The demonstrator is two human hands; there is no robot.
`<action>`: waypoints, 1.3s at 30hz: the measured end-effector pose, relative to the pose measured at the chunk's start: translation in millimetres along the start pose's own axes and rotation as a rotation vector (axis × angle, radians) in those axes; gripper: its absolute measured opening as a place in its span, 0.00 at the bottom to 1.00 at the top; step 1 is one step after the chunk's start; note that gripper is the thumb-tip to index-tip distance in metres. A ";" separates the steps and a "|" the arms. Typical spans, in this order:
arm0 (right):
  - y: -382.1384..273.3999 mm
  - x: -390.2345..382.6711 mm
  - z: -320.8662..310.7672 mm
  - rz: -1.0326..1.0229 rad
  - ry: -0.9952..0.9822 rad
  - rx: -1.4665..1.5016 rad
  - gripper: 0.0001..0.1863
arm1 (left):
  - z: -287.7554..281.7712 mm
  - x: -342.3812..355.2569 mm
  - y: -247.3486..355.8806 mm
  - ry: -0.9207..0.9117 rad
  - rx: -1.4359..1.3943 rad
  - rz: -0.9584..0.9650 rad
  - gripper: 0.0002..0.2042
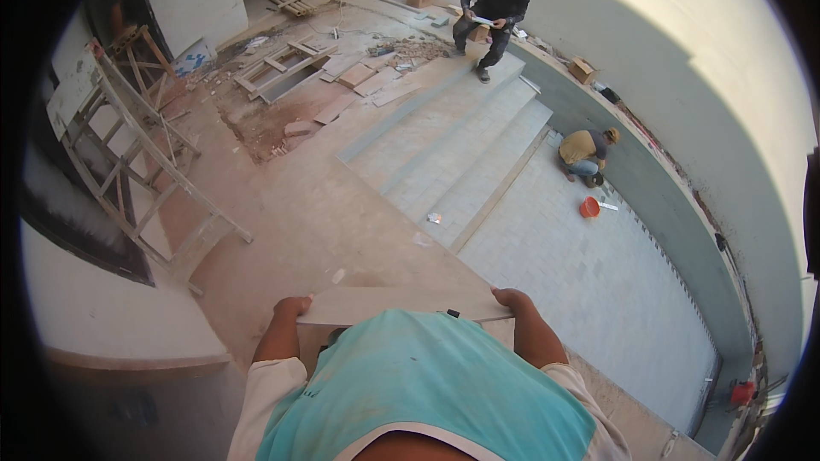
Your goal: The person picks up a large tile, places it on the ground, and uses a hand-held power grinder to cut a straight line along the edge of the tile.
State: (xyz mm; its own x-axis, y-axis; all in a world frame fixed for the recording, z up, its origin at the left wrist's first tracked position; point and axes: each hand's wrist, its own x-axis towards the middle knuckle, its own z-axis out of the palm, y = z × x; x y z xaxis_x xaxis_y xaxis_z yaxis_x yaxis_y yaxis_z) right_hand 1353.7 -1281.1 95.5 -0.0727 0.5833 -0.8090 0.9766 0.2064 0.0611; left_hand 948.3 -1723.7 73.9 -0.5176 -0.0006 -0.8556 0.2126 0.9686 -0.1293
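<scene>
A wide, flat, pale slab (367, 297), tile or stone by its look, lies level across the front of my body. My left hand (295, 305) is closed on its left end. At the opposite end my right hand (510, 297) grips the slab by its right edge. My teal and white shirt hides part of the slab's near side, and most of my fingers are hidden beneath or behind the ends. Past the slab, a small pale scrap (338, 276) lies on the dusty floor.
Wide steps (461, 145) descend right into a tiled pool (564, 265). One person sits on the steps; another crouches by a red bucket (589, 207). Wooden trestles (141, 171) stand left. Ahead, a timber frame (282, 68) surrounds a floor opening, with rubble and loose slabs nearby.
</scene>
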 end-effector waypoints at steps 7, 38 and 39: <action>-3.5 -10.5 -3.2 -0.020 -0.028 0.051 0.38 | -2.0 4.1 -1.5 -0.019 0.021 0.005 0.37; -49.8 -70.4 -42.1 0.040 0.058 0.136 0.37 | -71.1 -6.8 12.6 0.104 -0.045 0.104 0.38; -49.2 -65.8 -39.1 0.037 0.066 0.151 0.38 | -76.7 1.4 13.2 0.088 -0.068 0.105 0.38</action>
State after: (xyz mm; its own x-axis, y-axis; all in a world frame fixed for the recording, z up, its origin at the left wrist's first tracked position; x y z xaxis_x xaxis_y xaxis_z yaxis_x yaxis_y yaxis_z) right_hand 1302.5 -1299.0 168.6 -0.0443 0.6396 -0.7674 0.9978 0.0663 -0.0024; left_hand 886.8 -1691.8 109.4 -0.5669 0.1204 -0.8149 0.2139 0.9768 -0.0045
